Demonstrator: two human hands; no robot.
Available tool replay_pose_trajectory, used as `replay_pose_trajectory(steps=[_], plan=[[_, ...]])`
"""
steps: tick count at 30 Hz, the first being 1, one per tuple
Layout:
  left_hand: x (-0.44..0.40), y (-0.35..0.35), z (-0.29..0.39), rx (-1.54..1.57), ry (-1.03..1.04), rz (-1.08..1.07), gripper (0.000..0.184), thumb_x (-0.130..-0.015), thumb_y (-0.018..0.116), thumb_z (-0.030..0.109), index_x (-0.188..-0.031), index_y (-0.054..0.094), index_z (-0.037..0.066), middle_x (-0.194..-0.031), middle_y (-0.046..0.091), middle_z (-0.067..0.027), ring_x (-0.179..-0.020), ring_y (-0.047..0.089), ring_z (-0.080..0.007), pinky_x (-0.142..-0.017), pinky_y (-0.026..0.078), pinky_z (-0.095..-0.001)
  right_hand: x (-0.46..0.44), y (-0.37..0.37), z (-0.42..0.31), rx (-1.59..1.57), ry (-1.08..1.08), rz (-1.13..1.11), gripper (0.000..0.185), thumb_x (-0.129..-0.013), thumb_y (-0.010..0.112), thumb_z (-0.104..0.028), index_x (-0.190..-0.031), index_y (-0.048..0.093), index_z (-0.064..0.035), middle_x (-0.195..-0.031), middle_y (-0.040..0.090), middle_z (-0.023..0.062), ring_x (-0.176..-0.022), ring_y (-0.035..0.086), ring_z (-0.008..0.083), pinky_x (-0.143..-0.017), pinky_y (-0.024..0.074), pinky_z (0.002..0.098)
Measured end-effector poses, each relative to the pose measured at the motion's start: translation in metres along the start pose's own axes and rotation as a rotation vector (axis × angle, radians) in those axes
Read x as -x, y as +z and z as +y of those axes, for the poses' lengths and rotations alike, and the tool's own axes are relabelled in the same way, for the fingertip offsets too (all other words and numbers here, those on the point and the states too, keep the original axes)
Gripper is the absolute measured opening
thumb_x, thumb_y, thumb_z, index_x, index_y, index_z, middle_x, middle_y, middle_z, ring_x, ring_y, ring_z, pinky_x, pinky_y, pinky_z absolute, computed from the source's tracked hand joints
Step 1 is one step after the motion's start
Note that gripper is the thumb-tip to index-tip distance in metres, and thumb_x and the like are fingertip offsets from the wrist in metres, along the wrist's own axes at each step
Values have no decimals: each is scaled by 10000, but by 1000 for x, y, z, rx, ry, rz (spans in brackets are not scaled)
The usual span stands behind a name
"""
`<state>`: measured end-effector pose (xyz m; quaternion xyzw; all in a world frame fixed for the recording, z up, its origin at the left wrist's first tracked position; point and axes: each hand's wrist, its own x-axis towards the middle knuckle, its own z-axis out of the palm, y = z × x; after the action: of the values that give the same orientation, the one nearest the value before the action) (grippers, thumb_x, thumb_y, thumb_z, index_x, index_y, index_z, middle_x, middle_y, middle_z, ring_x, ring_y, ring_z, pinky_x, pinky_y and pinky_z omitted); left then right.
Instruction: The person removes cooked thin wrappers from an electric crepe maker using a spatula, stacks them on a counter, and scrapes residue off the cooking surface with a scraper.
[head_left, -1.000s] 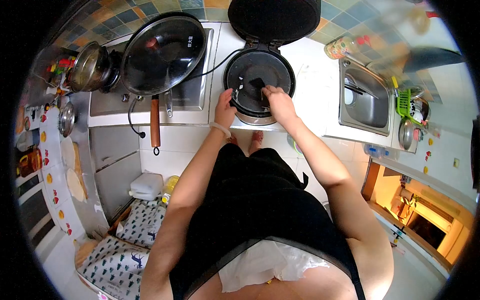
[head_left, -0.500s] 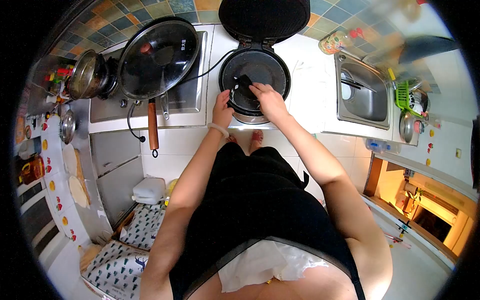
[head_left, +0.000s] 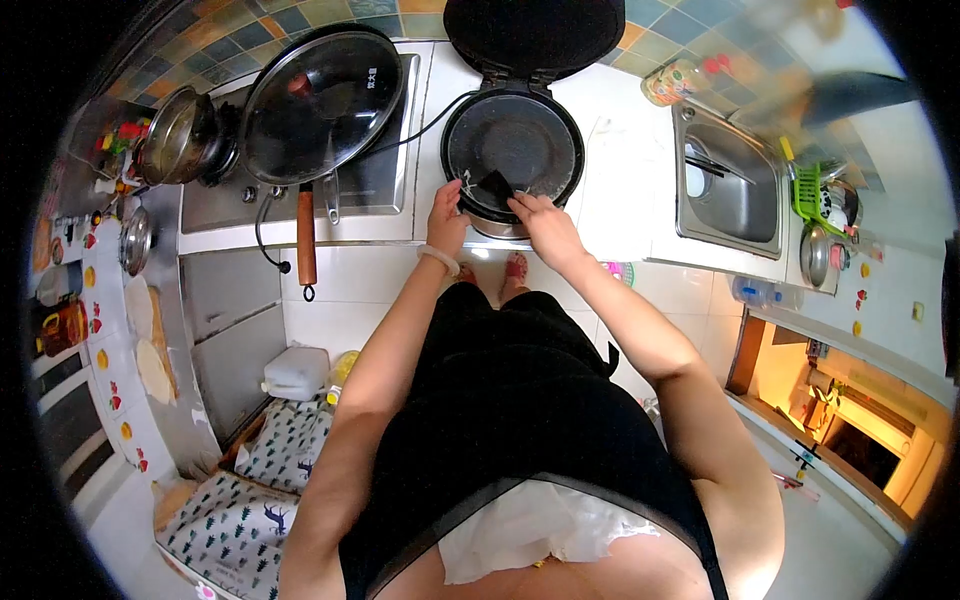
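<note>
Counter (head_left: pixel 628 195): right hand (head_left: pixel 548 228) pinches scraper (head_left: pixel 494 187), apparently scraping pan (head_left: pixel 511 146); left hand (head_left: pixel 447 219) alongside, grip unclear; next stroke likely needs flat contact.

Reads as a kitchen, most likely a home one. Has a steel hob (head_left: pixel 383 192) at 10 o'clock with a lidded pan (head_left: pixel 325 115) on it, an open electric griddle (head_left: pixel 512 145) at 12, wall tiles (head_left: pixel 692 42) at 1, a steel sink (head_left: pixel 735 220) and a green dish rack (head_left: pixel 806 192) at 2. Shows strawberry wall stickers (head_left: pixel 89 241) at 9 and a bottle of yellow liquid (head_left: pixel 344 370) at 8.
</note>
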<state>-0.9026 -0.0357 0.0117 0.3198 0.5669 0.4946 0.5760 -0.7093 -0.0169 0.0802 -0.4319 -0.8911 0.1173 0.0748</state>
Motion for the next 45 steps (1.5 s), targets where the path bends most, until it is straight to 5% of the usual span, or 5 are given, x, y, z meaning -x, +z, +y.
replay_pose_trajectory(steps=[8,21,38,44,45], plan=[[0,15,-12,-21,-18,-15,695,-653,426,-157,-1312,389,61,-1363,404,-158,-1307,346,-286,-1082,268,-347,36,-29,7,-92,117,-103,516,-687,515,93,-1188,563,-24,-1244,537,124,-1111,532,289,-882,485,341],[18,23,-18,55,42,230,700,-642,423,-200,-1293,402,57,-1325,436,-108,-1251,395,-227,-1026,327,-306,-72,8,31,-88,-209,22,417,-761,533,-11,-1177,546,-24,-1209,544,120,-1039,554,294,-827,511,351],[46,109,-34,254,78,563,690,-620,405,-203,-1267,435,36,-1272,478,-102,-1181,436,-209,-1011,336,-286,-23,-27,111,-153,-662,-124,254,-756,529,-56,-990,629,-58,-966,591,51,-896,576,245,-727,519,343],[62,117,-35,129,41,611,723,-615,408,-196,-1287,429,71,-1279,488,-65,-1186,439,-193,-919,410,-277,-49,-25,94,-118,-623,2,276,-764,529,-55,-1026,615,-62,-997,599,50,-908,579,248,-747,521,331],[65,118,-33,149,39,610,716,-621,399,-195,-1284,433,74,-1287,480,-55,-1185,440,-190,-910,410,-276,-55,-23,90,-135,-575,-87,427,-714,514,50,-1123,599,-35,-1153,589,92,-981,563,282,-830,492,359]])
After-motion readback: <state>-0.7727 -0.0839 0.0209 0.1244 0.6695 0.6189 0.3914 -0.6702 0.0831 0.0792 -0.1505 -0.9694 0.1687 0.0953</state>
